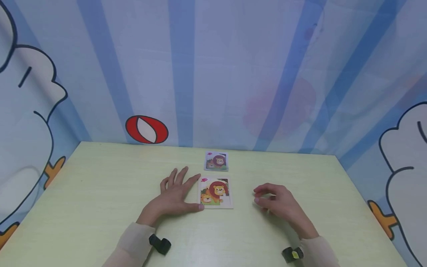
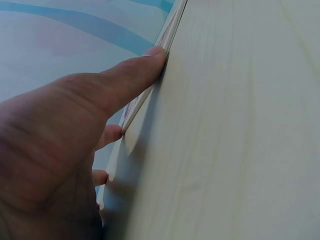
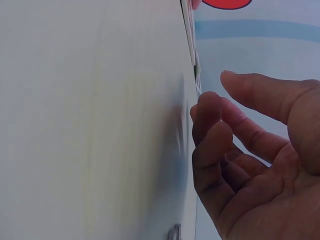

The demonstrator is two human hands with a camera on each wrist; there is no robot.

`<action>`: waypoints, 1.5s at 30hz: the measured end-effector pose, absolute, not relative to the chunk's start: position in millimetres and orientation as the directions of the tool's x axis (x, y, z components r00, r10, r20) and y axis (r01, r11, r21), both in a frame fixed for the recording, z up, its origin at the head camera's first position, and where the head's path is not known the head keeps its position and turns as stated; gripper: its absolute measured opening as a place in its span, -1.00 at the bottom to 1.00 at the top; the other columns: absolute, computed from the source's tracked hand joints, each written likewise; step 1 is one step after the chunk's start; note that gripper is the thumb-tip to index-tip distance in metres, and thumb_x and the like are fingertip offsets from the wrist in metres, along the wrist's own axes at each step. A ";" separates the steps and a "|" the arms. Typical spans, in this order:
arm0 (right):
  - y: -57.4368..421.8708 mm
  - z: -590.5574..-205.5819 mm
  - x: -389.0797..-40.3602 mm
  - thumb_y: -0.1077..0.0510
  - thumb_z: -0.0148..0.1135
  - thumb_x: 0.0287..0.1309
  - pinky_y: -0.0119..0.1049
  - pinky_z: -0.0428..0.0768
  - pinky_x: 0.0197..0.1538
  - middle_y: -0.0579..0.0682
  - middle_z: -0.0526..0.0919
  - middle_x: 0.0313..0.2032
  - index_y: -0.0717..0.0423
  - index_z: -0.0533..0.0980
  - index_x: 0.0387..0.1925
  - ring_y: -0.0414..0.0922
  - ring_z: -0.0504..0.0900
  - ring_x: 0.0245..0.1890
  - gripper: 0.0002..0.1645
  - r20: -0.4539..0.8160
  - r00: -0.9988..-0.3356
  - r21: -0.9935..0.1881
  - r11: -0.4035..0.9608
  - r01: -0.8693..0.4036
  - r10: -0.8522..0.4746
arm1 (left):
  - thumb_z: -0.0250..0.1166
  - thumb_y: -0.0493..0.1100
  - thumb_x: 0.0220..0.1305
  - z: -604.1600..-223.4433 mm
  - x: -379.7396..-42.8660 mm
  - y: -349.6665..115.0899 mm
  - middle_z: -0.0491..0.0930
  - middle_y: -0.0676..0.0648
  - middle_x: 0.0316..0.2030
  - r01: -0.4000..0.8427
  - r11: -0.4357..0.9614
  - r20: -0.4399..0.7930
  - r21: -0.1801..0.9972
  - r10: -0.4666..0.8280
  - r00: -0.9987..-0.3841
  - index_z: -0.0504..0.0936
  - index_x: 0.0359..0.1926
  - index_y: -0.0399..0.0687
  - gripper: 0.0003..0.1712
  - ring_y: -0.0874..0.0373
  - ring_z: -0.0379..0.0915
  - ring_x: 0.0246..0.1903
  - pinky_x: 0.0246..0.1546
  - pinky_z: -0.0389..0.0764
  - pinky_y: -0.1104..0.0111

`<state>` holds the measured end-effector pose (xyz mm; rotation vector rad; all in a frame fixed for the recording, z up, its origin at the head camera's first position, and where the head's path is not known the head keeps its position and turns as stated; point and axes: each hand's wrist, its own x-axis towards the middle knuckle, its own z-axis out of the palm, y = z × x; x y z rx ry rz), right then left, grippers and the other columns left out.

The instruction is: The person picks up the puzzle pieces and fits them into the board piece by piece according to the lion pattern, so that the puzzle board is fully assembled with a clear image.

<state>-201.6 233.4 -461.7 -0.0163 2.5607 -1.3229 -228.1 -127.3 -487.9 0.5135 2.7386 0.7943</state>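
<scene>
A lion jigsaw puzzle (image 1: 215,193) in a white frame lies flat on the table; its lower right corner shows bare white. My left hand (image 1: 173,198) is spread at the puzzle's left side, index fingertip by the upper corner and thumb on the lower one. In the left wrist view, the thumb (image 2: 135,70) rests on the edge of the thin puzzle board (image 2: 172,30). My right hand (image 1: 278,202) hovers low over the table, right of the puzzle and apart from it. Its fingers are loosely bent, and the right wrist view shows nothing between thumb and fingers.
Behind the puzzle lies a smaller card (image 1: 216,161) with the same lion picture. The pale wooden table (image 1: 100,193) ends at a striped blue cloth backdrop (image 1: 220,74). Dark devices sit on both wrists, such as the one on the left (image 1: 161,244).
</scene>
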 end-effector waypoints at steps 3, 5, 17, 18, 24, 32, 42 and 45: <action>240.3 -461.4 -199.9 0.11 0.43 0.37 -0.23 0.66 -0.30 0.10 0.79 0.10 0.09 0.68 0.15 -0.11 0.73 -0.34 -0.64 -0.223 -0.968 -0.790 0.603 0.110 -0.115 | 0.51 0.36 0.16 -489.0 -227.6 -128.0 -0.21 -0.22 0.76 0.265 0.790 -0.133 0.554 0.398 -0.908 0.19 0.70 0.25 0.18 -0.40 -0.49 0.72 0.57 -0.23 -0.41; 244.8 -461.1 -199.0 0.11 0.43 0.37 -0.23 0.66 -0.29 0.11 0.78 0.12 0.10 0.68 0.16 -0.11 0.74 -0.32 -0.63 -0.225 -0.969 -0.785 0.609 0.118 -0.103 | 0.50 0.37 0.17 -489.9 -227.6 -128.2 -0.22 -0.22 0.76 0.269 0.788 -0.131 0.554 0.401 -0.906 0.18 0.70 0.26 0.18 -0.40 -0.50 0.72 0.57 -0.24 -0.41; 268.3 -458.4 -196.0 0.07 0.47 0.34 -0.25 0.64 -0.31 0.12 0.77 0.12 0.10 0.65 0.23 -0.13 0.71 -0.29 -0.52 -0.254 -0.966 -0.757 0.634 0.162 -0.057 | 0.49 0.39 0.18 -489.6 -229.2 -128.7 -0.24 -0.21 0.77 0.267 0.791 -0.138 0.550 0.401 -0.906 0.16 0.71 0.27 0.18 -0.40 -0.52 0.72 0.58 -0.25 -0.41; 270.6 -458.1 -195.8 0.07 0.47 0.34 -0.25 0.66 -0.30 0.14 0.76 0.13 0.11 0.65 0.23 -0.14 0.71 -0.28 -0.52 -0.251 -0.966 -0.755 0.637 0.158 -0.058 | 0.49 0.39 0.18 -489.5 -229.4 -128.5 -0.24 -0.21 0.77 0.267 0.792 -0.137 0.548 0.400 -0.906 0.16 0.71 0.27 0.18 -0.40 -0.52 0.72 0.58 -0.25 -0.41; 281.3 -456.7 -194.0 0.11 0.43 0.37 -0.28 0.71 -0.23 0.20 0.75 0.16 0.16 0.66 0.22 -0.16 0.74 -0.21 -0.55 -0.242 -0.969 -0.739 0.657 0.152 -0.047 | 0.49 0.38 0.18 -488.1 -229.1 -127.6 -0.23 -0.22 0.77 0.266 0.794 -0.136 0.547 0.398 -0.907 0.17 0.71 0.26 0.18 -0.40 -0.51 0.72 0.58 -0.26 -0.42; 293.2 -456.2 -190.6 0.05 0.46 0.34 -0.25 0.64 -0.14 0.15 0.77 0.17 0.09 0.68 0.22 -0.14 0.75 -0.13 -0.53 -0.234 -0.971 -0.683 0.719 0.132 -0.044 | 0.49 0.37 0.18 -485.9 -227.1 -128.1 -0.24 -0.23 0.76 0.266 0.789 -0.135 0.554 0.400 -0.907 0.17 0.71 0.25 0.18 -0.40 -0.51 0.72 0.57 -0.26 -0.41; 306.3 -454.1 -185.7 0.03 0.51 0.31 -0.24 0.63 -0.07 0.16 0.76 0.19 0.10 0.69 0.22 -0.08 0.72 -0.01 -0.50 -0.253 -0.966 -0.654 0.746 0.124 -0.061 | 0.49 0.37 0.18 -486.9 -227.7 -127.9 -0.23 -0.23 0.76 0.269 0.790 -0.133 0.550 0.401 -0.906 0.17 0.71 0.25 0.18 -0.41 -0.51 0.72 0.57 -0.25 -0.43; 309.2 -454.4 -184.8 0.02 0.51 0.31 -0.22 0.64 -0.04 0.16 0.75 0.22 0.10 0.69 0.23 -0.06 0.72 0.04 -0.49 -0.251 -0.965 -0.651 0.751 0.107 -0.080 | 0.50 0.37 0.18 -487.1 -227.6 -127.7 -0.22 -0.23 0.76 0.267 0.792 -0.136 0.549 0.400 -0.907 0.17 0.71 0.25 0.18 -0.42 -0.50 0.72 0.58 -0.25 -0.43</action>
